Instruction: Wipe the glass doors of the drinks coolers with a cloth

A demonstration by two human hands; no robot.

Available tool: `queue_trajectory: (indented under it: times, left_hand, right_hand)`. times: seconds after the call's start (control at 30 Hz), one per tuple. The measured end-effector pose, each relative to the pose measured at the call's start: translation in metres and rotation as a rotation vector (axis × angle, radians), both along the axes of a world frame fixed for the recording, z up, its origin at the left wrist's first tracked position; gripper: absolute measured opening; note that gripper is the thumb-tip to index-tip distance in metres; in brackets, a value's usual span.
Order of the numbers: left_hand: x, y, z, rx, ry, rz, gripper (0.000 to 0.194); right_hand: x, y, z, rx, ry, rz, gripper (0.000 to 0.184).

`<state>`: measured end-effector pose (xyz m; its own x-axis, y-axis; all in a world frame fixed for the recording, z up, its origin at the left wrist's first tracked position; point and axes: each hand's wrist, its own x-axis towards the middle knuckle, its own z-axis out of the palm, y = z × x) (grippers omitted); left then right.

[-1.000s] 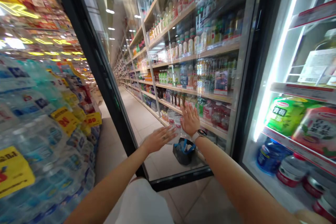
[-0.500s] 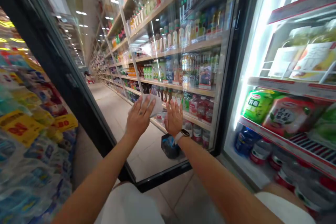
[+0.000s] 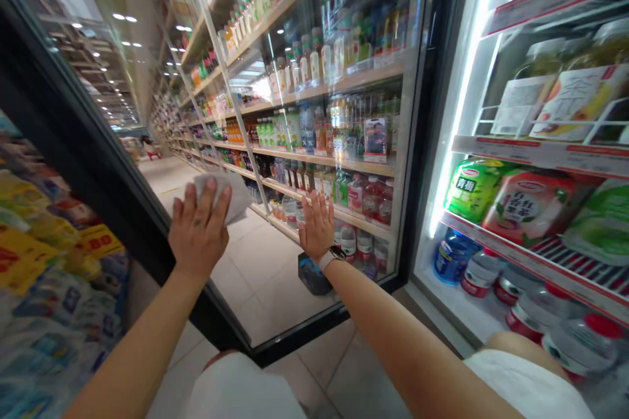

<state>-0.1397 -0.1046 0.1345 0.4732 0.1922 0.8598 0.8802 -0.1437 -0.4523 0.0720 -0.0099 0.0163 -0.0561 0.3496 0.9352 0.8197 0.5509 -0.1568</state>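
My left hand presses a folded white cloth flat against the glass door, near its left frame edge. The cloth sticks out past my fingertips on the right side. Its fingers are slightly spread over the cloth. My right hand, with a watch on the wrist, lies with open fingers against the glass, lower middle, holding nothing. The black-framed door stands open in front of me, and shelves of bottles show in the glass.
To the right is the lit fridge interior, with green drink packs, red drink packs and several bottles on its shelves. Stacked goods with a yellow price sign stand at the left. A dark box shows in the glass near the floor.
My left hand has slid left across the glass with the cloth, away from my right hand, to near the door's frame. My right hand stays in about the same place.
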Motion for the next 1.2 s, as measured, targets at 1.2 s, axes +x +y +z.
queue_trajectory:
  times: [1.2]
  left_hand:
    - [0.055, 0.040, -0.092, -0.005, 0.108, -0.041, 0.053]
  right_hand:
    - [-0.011, 0.008, -0.011, 0.063, 0.052, 0.002, 0.098]
